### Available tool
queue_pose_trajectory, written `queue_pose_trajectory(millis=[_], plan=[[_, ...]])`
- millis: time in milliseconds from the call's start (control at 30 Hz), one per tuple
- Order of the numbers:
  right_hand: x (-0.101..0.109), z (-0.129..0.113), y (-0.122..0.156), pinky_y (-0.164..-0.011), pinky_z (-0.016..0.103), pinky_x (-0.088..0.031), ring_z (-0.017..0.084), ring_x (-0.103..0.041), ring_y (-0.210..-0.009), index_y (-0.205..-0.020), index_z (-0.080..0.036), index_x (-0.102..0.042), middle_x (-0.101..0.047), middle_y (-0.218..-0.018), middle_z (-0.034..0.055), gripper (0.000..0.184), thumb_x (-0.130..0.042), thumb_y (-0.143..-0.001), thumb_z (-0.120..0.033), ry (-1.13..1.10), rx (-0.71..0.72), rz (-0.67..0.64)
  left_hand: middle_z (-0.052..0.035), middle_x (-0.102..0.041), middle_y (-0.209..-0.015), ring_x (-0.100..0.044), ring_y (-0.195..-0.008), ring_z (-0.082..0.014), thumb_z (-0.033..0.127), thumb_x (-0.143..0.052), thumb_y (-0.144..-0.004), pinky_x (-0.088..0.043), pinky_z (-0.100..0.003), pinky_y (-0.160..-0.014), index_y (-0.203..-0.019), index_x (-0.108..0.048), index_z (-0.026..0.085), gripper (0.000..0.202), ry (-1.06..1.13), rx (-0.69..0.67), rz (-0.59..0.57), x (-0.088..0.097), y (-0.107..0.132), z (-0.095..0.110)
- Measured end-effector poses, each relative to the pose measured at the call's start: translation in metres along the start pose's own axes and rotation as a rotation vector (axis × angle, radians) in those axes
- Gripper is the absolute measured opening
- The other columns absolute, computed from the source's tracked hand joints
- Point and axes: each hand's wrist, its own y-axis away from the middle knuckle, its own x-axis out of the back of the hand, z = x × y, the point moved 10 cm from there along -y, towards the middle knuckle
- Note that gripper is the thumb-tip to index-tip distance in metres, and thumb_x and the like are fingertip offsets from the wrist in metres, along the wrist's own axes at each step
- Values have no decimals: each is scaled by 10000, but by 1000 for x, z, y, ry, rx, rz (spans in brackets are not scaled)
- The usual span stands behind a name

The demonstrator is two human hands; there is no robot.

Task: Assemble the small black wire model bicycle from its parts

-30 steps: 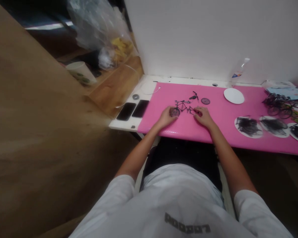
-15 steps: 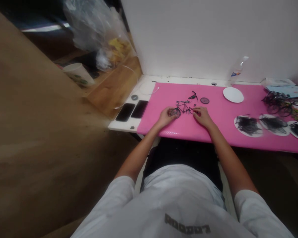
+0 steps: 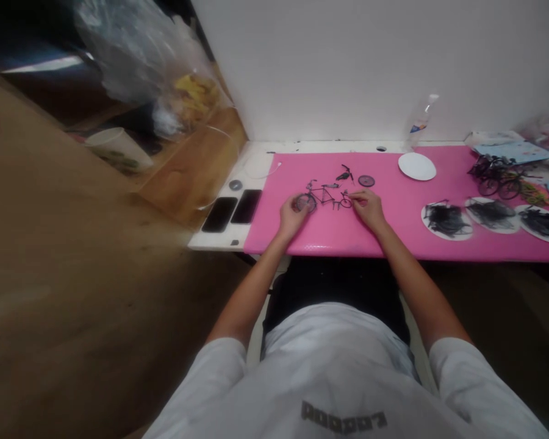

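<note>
A small black model bicycle (image 3: 322, 195) is held between my two hands, just over the pink mat (image 3: 320, 235). My left hand (image 3: 293, 214) is closed on its spoked wheel at the left end. At the other end, the fingers of my right hand (image 3: 367, 207) pinch the bicycle near its fork; the exact part between them is too small to make out. A loose spoked wheel (image 3: 366, 181) lies on the mat beyond my right hand. Beside that wheel are small black bicycle parts (image 3: 346, 175).
Three white plates with thin black parts (image 3: 448, 221) sit on the right, near finished-looking model bicycles (image 3: 496, 178). A white plate (image 3: 417, 166) and a clear bottle (image 3: 423, 122) stand farther back. Two dark phones (image 3: 246, 207) lie at the left, beside a wooden ledge (image 3: 196, 167).
The view has shifted, so the table sits a little farther left. The bicycle's left wheel has moved left with my left hand, and the frame shows more side-on. Both hands keep their hold.
</note>
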Motion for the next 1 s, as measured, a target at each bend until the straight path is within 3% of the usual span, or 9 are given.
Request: queue_pose_trajectory(millis=[167, 300, 600, 800, 1000], plan=[[1, 3, 0, -911, 459, -660, 255, -788, -927, -1061, -217, -861, -860, -1077, 101, 194, -733, -915, -217, -61, -100, 5, -140, -811, -1224, -746, -1082, -280, 177, -853, -819, -593, -469, -1037, -1257, -784, 177, 443, -144, -56, 11, 3, 2, 9], [0, 7, 1, -906, 451, -651, 267, -812, -973, -1137, -202, -828, -866, -1079, 107, 243, -780, -904, -249, -123, -149, 31, -145, -791, -1239, -683, -1219, -325, 149, -854, -814, -510, -556, -1173, -1206, -776, 192, 401, -242, -118, 44, 8, 4, 15], [-1, 7, 3, -957, 457, -656, 256, -823, -1021, -1162, -206, -791, -868, -1068, 96, 290, -732, -879, -184, -196, -200, 45, -127, -678, -1288, -593, -1302, -315, 128, -854, -799, -471, -522, -1197, -1212, -694, 208, 450, -290, -90, 83, 10, 6, 14], [8, 5, 4, -919, 462, -675, 258, -821, -952, -1138, -209, -775, -862, -1021, 91, 315, -795, -823, -216, -257, -240, 136, -124, -642, -1303, -567, -1326, -317, 130, -857, -814, -454, -530, -1219, -1231, -683, 215, 459, -297, -99, 68, 9, 6, 14], [7, 10, 4, -914, 450, -670, 253, -818, -949, -1130, -225, -771, -853, -988, 67, 324, -810, -810, -252, -280, -249, 142, -117, -634, -1283, -566, -1308, -306, 129, -851, -822, -471, -520, -1207, -1221, -694, 216, 438, -285, -88, 55, 7, 6, 15]])
